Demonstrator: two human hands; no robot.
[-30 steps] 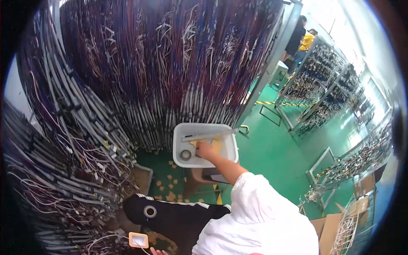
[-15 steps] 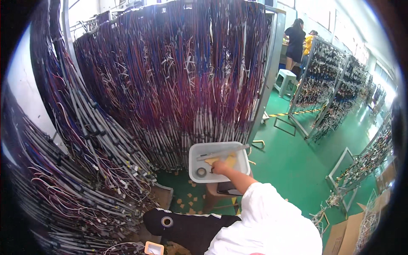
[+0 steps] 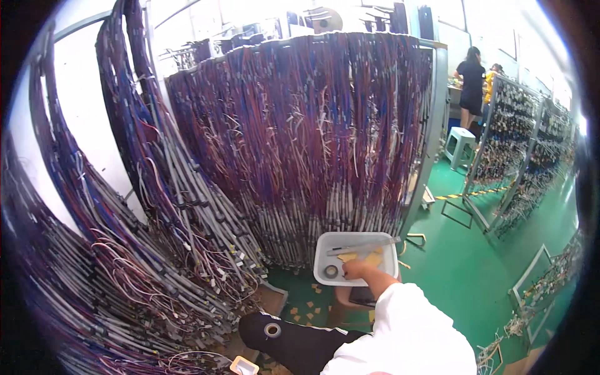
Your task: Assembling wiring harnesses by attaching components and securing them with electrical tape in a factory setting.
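My right hand [image 3: 354, 270] reaches down into a white plastic tray [image 3: 320, 257]. Its fingers are bent together around a small dark thing at the tips that is too small to name. Right beside them lies a dark roll of tape [image 3: 326, 270]. Yellowish paper pieces [image 3: 374, 259] are under and beyond the hand. A long, clear ruler-like strip [image 3: 378, 244] lies slantwise across the tray's far side, its end over the rim. Another tape roll [image 3: 267, 330] rests on my dark-trousered leg. My left hand is out of sight.
Dense bundles of wire harnesses [image 3: 300, 137] hang ahead; more bundles [image 3: 125, 250] fill the left. A metal post [image 3: 431, 144] stands right of the tray. Paper scraps [image 3: 310, 305] litter the green floor [image 3: 431, 269]. An orange-rimmed box [image 3: 244, 366] sits low. Farther off are a stool [image 3: 460, 147] and people [image 3: 470, 81].
The view has shifted, so the tray, racks and leg appear farther right and lower. My right hand stays in the tray, now nearer the tape roll.
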